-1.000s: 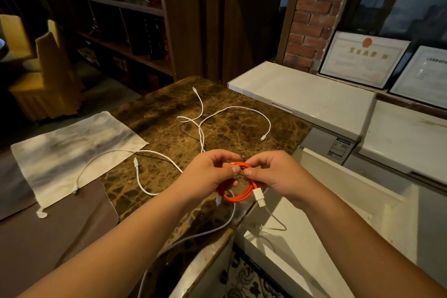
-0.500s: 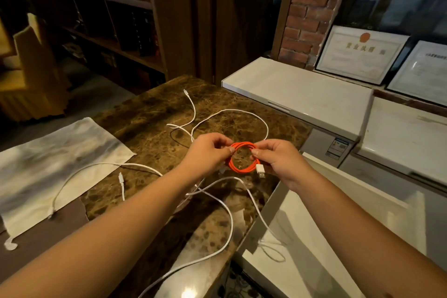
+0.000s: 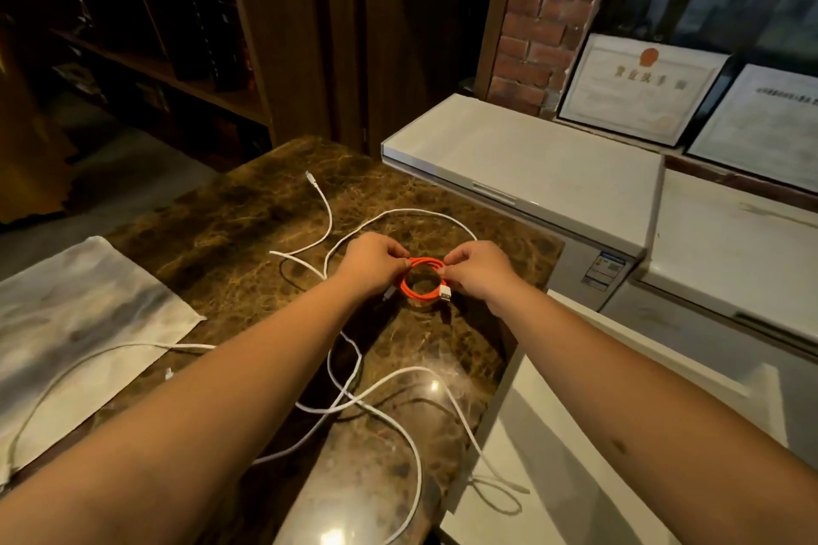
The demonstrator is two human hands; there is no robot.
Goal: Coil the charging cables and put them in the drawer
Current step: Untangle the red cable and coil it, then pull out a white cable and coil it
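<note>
An orange cable (image 3: 416, 293) is wound into a small coil with a white plug (image 3: 445, 292) at its lower right. My left hand (image 3: 374, 261) pinches the coil's left side and my right hand (image 3: 476, 268) pinches its right side, low over the brown marble counter (image 3: 230, 235). Several loose white cables lie uncoiled on the counter: one (image 3: 325, 212) beyond my hands, one (image 3: 380, 394) under my forearms, one (image 3: 79, 367) trailing over the cloth at left. The open white drawer (image 3: 544, 434) sits at the lower right, and a white cable loop (image 3: 495, 496) hangs into it.
A pale grey cloth (image 3: 75, 314) covers the counter's left part. White chest freezers (image 3: 531, 164) stand beyond the counter's right edge, with framed certificates (image 3: 637, 89) leaning on the wall behind. Dark wooden shelves (image 3: 146, 35) fill the back left.
Both hands have carried the orange coil away from me and lowered it toward the counter. The white cables under my arms have come into fuller view.
</note>
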